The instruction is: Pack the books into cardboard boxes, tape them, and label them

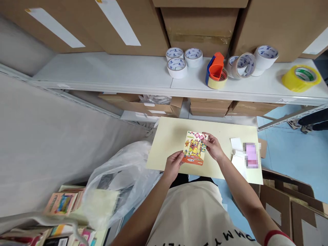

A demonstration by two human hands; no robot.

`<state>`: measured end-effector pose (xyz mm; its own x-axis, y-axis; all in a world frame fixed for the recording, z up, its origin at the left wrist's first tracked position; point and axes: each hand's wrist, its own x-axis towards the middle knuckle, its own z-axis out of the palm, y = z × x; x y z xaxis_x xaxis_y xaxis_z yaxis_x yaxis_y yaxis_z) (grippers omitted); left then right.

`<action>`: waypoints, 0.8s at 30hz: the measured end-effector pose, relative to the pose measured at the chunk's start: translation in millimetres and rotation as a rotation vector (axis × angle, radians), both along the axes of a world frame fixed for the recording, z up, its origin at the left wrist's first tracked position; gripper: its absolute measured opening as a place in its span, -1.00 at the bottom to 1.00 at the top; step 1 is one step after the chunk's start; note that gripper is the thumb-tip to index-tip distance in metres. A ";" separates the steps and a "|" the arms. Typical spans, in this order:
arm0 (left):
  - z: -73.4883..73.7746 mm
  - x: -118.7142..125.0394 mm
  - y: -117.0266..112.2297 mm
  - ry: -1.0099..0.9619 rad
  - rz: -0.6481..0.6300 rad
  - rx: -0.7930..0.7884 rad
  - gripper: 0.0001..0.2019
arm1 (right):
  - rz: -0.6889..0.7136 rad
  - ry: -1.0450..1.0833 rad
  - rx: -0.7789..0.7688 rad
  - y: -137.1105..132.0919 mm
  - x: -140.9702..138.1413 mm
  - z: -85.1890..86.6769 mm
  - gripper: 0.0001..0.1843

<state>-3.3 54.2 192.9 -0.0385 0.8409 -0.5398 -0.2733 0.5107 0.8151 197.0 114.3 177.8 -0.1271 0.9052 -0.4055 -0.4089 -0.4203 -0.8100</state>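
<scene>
A small children's book (194,149) with a yellow and orange cartoon cover is held up over a pale yellow board (164,143). My left hand (174,164) pinches its lower left corner between thumb and fingers. At the upper right corner, my right hand (213,146) grips the cover's edge, thumb on the front. The book's back is hidden from view. To the right on the board lie white cards or papers (237,150) and a blurred-out pink item (251,155).
Rolls of tape (177,68) and an orange-and-blue tape dispenser (216,70) stand on the shelf (115,70) ahead, below cardboard boxes (200,27). A plastic bag (120,177) and stacked books (63,203) lie at left. Open cartons (279,201) stand at right; another person's legs (314,119) show beyond.
</scene>
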 end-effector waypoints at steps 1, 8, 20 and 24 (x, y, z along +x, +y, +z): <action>-3.7 -6.0 0.1 0.002 0.012 -0.002 -0.40 | 0.008 -0.002 -0.008 -6.1 -6.9 -1.8 -0.35; -38.2 -63.1 9.3 0.035 0.057 -0.005 -0.35 | 0.069 -0.048 -0.095 -44.8 -71.6 -15.9 -0.47; -123.7 -163.0 19.9 0.315 0.026 0.007 -0.51 | -0.085 -0.282 -0.252 -26.9 -180.9 -103.8 -0.31; -156.2 -174.4 27.7 0.500 -0.009 -0.027 -0.56 | -0.083 -0.402 -0.293 -17.3 -202.3 -134.9 -0.44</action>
